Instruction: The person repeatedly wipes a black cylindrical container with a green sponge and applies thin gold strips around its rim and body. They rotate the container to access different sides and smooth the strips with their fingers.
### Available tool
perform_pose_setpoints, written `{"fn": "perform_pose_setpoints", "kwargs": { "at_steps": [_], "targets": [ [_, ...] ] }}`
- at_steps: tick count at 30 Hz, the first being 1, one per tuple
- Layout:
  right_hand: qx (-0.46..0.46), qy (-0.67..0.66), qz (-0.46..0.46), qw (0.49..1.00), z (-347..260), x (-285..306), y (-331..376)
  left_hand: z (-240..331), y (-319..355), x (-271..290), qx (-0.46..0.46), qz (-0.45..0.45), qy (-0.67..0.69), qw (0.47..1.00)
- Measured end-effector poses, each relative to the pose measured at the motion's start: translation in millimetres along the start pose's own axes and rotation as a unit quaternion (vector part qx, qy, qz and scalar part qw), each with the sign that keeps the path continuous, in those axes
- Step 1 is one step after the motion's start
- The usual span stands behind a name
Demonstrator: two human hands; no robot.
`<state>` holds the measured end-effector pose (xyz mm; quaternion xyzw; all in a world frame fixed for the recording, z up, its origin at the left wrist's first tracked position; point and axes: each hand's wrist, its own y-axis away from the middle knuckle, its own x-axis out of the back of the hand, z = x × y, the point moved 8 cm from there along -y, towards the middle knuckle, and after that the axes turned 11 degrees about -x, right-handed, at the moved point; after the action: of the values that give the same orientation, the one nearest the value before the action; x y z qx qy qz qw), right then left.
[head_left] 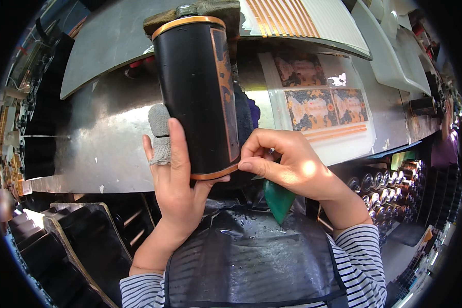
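A black cylinder-shaped canister [192, 97] leans over the bench, its shiny metal neck at the far end. Orange bands ring both of its ends, and a mottled orange-and-dark decal [224, 87] runs down its right side. My left hand [177, 190] steadies it at the near end, fingers along its left side and thumb under the bottom; one finger wears a grey knitted cover [159, 134]. At the near orange band [214, 173], thumb and forefinger of my right hand [287, 159] are pinched against its right end. A pointed green scraper [278, 200] hangs from beneath that hand, apparently tucked in it.
A wooden rest [218, 11] supports the canister's far end. Decal sheets [313, 108] lie wet on the bench at right, with orange strips [282, 18] beyond. A white tray [390, 56] stands far right. Racks of canisters flank me below: dark at left [87, 241], shiny-ended at right [377, 187].
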<state>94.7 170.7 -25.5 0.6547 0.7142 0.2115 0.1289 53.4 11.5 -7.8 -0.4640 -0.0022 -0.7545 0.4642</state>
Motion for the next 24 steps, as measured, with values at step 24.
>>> {"fn": "perform_pose_setpoints", "kwargs": {
  "at_steps": [24],
  "targets": [
    [-0.020, 0.001, 0.024, 0.999, 9.4, 5.7, 1.0, 0.8, -1.5, -3.5, -0.049, -0.005, -0.022, 0.999]
  ]
}}
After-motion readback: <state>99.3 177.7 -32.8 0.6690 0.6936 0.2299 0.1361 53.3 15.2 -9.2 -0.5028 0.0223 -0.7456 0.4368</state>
